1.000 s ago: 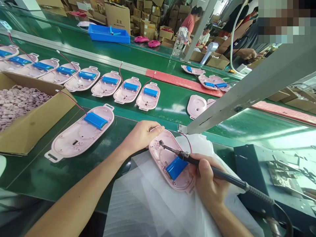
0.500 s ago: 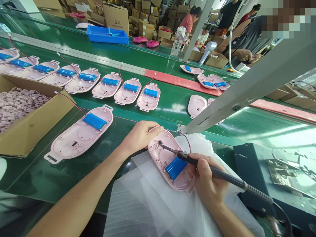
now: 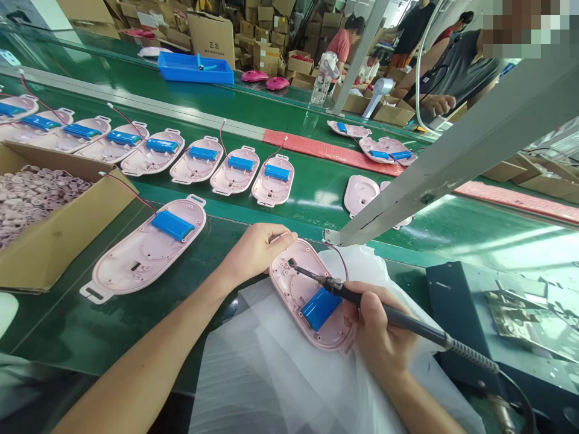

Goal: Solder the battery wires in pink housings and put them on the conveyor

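Note:
My left hand point(image 3: 257, 250) grips the upper rim of a pink plastic housing point(image 3: 289, 289), which rests on a sheet of white foam wrap point(image 3: 266, 374). A blue cylindrical battery pack point(image 3: 321, 308) lies inside the housing's lower half. My right hand point(image 3: 377, 325) holds a black soldering iron point(image 3: 398, 318) like a pen. Its metal tip sits over the housing's upper end, close to the inner surface. A thin red wire point(image 3: 339, 259) curves from the housing's far edge. Whether the tip touches anything is hidden at this size.
A green conveyor belt point(image 3: 253, 217) carries several pink housings with blue batteries. A cardboard box of small pink parts point(image 3: 36, 205) stands at left. A grey metal beam point(image 3: 434, 169) crosses above right, over a dark workstation mat point(image 3: 456, 319). A co-worker point(image 3: 456, 72) stands beyond, with stacked cartons behind.
The whole view has tilted slightly, so the belt and housings sit a little differently in the picture. Both hands keep the same hold. The co-worker's hand at upper right has shifted.

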Action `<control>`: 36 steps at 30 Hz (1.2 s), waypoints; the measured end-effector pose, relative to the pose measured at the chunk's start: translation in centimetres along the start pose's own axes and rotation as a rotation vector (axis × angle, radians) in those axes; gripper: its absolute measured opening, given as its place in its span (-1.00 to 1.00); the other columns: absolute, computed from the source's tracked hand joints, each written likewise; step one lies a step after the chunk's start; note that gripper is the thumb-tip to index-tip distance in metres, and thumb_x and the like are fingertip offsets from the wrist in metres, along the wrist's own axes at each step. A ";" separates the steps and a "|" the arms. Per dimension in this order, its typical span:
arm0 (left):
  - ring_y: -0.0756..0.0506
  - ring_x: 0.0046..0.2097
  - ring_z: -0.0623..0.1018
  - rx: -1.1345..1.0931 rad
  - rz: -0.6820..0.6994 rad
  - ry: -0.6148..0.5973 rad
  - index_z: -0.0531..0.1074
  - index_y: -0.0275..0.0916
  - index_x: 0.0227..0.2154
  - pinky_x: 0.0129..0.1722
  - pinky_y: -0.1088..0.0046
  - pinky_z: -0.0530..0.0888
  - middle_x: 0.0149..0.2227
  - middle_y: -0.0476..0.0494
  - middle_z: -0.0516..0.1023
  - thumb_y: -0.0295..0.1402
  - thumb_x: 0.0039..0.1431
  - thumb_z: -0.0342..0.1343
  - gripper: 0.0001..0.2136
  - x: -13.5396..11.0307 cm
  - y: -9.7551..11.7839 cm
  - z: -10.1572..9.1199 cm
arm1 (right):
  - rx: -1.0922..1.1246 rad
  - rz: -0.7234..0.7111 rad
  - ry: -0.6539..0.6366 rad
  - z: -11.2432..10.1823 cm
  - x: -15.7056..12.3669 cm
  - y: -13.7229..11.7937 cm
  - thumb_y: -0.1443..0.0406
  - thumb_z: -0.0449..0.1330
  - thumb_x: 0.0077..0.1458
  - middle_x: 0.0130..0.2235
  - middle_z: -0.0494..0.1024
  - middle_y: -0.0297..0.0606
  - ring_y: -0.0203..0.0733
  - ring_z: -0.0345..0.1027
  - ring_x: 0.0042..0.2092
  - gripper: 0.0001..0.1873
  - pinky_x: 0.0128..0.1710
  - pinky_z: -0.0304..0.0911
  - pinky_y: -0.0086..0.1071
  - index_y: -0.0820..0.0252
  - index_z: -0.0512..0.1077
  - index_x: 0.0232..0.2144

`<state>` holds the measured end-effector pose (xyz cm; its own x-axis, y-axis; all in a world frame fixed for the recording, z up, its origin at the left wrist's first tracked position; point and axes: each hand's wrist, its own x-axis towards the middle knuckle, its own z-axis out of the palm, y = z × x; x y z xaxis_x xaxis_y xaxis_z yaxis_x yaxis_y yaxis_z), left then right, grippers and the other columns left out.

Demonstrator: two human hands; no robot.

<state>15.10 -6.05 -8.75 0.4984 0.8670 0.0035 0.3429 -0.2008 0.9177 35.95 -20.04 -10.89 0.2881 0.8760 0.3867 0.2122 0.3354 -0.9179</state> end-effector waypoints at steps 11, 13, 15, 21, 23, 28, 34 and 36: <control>0.04 -0.51 0.26 -0.016 0.005 -0.001 0.44 -0.28 -0.49 -0.50 0.49 0.08 -0.55 0.08 0.27 -0.09 0.38 0.06 -0.59 0.0 -0.1 0.1 | -0.005 -0.017 -0.006 0.1 0.1 0.2 0.19 0.22 0.41 -0.62 0.51 -0.40 -0.30 0.37 -0.64 -0.74 -0.66 0.30 -0.46 0.11 0.70 -0.21; 0.04 -0.51 0.26 -0.021 0.008 -0.002 0.43 -0.28 -0.50 -0.50 0.49 0.08 -0.55 0.08 0.27 -0.09 0.38 0.06 -0.59 -0.1 -0.1 0.1 | -0.002 -0.025 -0.016 0.0 0.2 0.2 0.21 0.21 0.41 -0.62 0.51 -0.39 -0.29 0.37 -0.64 -0.75 -0.67 0.30 -0.44 0.07 0.70 -0.19; 0.04 -0.50 0.26 -0.024 0.009 -0.005 0.43 -0.27 -0.50 -0.50 0.49 0.09 -0.55 0.08 0.28 -0.09 0.38 0.06 -0.60 -0.1 0.0 0.0 | -0.007 -0.040 -0.039 -0.1 0.2 0.2 0.21 0.20 0.42 -0.61 0.53 -0.37 -0.28 0.39 -0.64 -0.76 -0.68 0.30 -0.43 0.00 0.70 -0.17; 0.04 -0.51 0.26 -0.023 -0.011 -0.006 0.43 -0.27 -0.49 -0.51 0.49 0.08 -0.56 0.08 0.28 -0.09 0.38 0.05 -0.60 -0.1 0.2 0.0 | -0.033 -0.068 -0.059 -0.4 0.3 0.3 0.23 0.18 0.43 -0.63 0.52 -0.33 -0.27 0.38 -0.66 -0.74 -0.72 0.31 -0.42 -0.01 0.70 -0.16; 0.04 -0.50 0.26 -0.018 -0.014 -0.005 0.42 -0.26 -0.49 -0.51 0.49 0.08 -0.55 0.07 0.28 -0.09 0.38 0.05 -0.60 -0.1 0.2 0.0 | -0.035 -0.068 -0.048 -0.3 0.2 0.2 0.22 0.19 0.43 -0.62 0.53 -0.35 -0.27 0.39 -0.66 -0.75 -0.72 0.32 -0.43 -0.01 0.70 -0.16; 0.05 -0.51 0.24 -0.019 -0.013 0.002 0.34 -0.24 -0.55 -0.51 0.49 0.08 -0.56 0.08 0.23 -0.06 0.37 0.06 -0.57 0.0 0.2 0.0 | -0.040 -0.050 -0.051 -0.1 0.3 0.1 0.16 0.21 0.42 -0.62 0.53 -0.38 -0.29 0.39 -0.66 -0.76 -0.72 0.32 -0.45 -0.05 0.69 -0.17; 0.03 -0.52 0.30 -0.014 -0.044 -0.020 0.46 -0.27 -0.45 -0.54 0.51 0.14 -0.54 0.05 0.34 -0.05 0.36 0.05 -0.60 -0.1 0.2 -0.2 | -0.032 -0.071 -0.011 -0.2 0.3 0.3 0.13 0.20 0.42 -0.62 0.52 -0.34 -0.24 0.39 -0.66 -0.75 -0.71 0.32 -0.38 -0.10 0.70 -0.17; 0.03 -0.53 0.33 -0.011 -0.088 -0.053 0.46 -0.26 -0.43 -0.55 0.52 0.17 -0.56 0.05 0.36 -0.05 0.36 0.04 -0.61 -0.1 0.2 -0.5 | -0.034 -0.088 0.010 -0.2 0.4 0.2 0.14 0.19 0.41 -0.59 0.53 -0.36 -0.22 0.39 -0.65 -0.76 -0.70 0.34 -0.34 -0.10 0.69 -0.14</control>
<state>14.70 -5.96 -8.35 0.5082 0.8556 -0.0981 0.3782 -0.1194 0.9180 36.28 -19.71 -10.96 0.2763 0.8401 0.4667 0.2691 0.3985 -0.8768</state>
